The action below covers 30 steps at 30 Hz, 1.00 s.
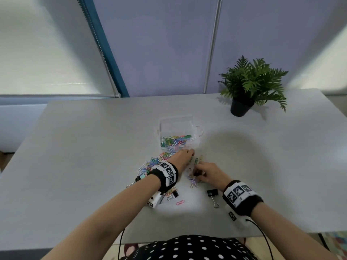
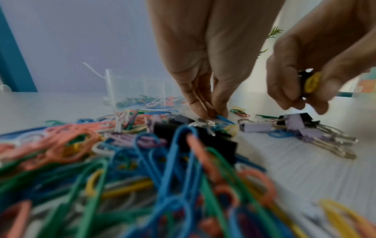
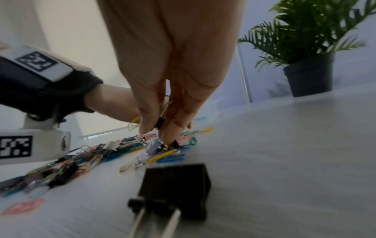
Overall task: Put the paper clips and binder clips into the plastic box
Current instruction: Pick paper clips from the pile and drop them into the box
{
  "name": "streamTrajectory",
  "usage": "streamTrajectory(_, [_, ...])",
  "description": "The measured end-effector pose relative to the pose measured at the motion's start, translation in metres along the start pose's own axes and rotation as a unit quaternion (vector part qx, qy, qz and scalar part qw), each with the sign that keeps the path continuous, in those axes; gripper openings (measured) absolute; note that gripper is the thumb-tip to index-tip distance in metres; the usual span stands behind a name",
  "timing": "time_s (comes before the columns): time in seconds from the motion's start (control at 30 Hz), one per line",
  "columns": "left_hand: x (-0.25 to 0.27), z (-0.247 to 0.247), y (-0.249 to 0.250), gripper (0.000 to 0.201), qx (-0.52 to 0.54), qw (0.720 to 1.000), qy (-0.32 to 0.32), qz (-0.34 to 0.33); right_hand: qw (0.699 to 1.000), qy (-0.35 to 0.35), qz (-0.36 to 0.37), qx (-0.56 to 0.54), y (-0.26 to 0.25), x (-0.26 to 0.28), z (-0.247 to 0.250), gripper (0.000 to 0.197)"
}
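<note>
Both hands work the clip pile (image 1: 150, 166) just before the box (image 1: 177, 132): left hand (image 1: 183, 156), nearer it, pinches a paper clip (image 2: 222, 118); right hand (image 1: 208, 174) clamps small binder clips (image 3: 160, 124).

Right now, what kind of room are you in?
Probably an office or study room: a plain grey desk, a roller blind over the window, a small potted fern, and paper clips being sorted into a clear plastic box.

Grey table (image 1: 75, 147) against a lilac wall (image 1: 159, 53); potted fern (image 1: 251, 85) at its far right.
</note>
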<state>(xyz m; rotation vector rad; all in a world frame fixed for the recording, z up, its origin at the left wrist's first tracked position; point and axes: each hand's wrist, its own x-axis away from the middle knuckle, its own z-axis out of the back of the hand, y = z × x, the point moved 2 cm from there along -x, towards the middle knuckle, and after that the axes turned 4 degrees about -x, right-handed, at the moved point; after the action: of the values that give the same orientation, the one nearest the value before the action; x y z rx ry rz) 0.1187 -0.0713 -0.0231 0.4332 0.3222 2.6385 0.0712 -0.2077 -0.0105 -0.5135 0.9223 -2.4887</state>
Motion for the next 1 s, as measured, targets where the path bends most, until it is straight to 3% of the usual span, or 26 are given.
streamTrajectory(0.1, [-0.001,0.007,-0.007,0.026,0.049,0.999,-0.009,0.007,1.0,-0.007,-0.008,0.011,0.0,0.0,0.004,0.015])
streamTrajectory(0.27, [0.005,0.007,-0.016,0.022,0.082,0.997,-0.005,0.001,0.992,0.078,-0.098,0.013,0.024,-0.004,0.027,0.012])
streamTrajectory(0.47, [0.009,0.001,-0.012,0.028,0.08,0.996,-0.01,0.043,0.973,0.02,-0.157,0.169,0.013,-0.016,0.041,0.028])
streamTrajectory(0.57, [0.008,0.005,-0.007,0.023,0.103,0.994,-0.001,0.041,0.976,0.039,-0.14,0.162,0.004,-0.029,0.042,0.03])
streamTrajectory(0.73, [-0.004,0.015,0.007,0.018,0.127,0.989,0.055,0.061,0.975,-0.03,-0.126,0.179,0.006,-0.035,0.026,0.054])
streamTrajectory(1.0, [-0.012,-0.001,0.024,0.036,0.034,0.989,0.041,0.139,0.982,0.03,-0.148,0.113,0.025,-0.023,0.023,0.016])
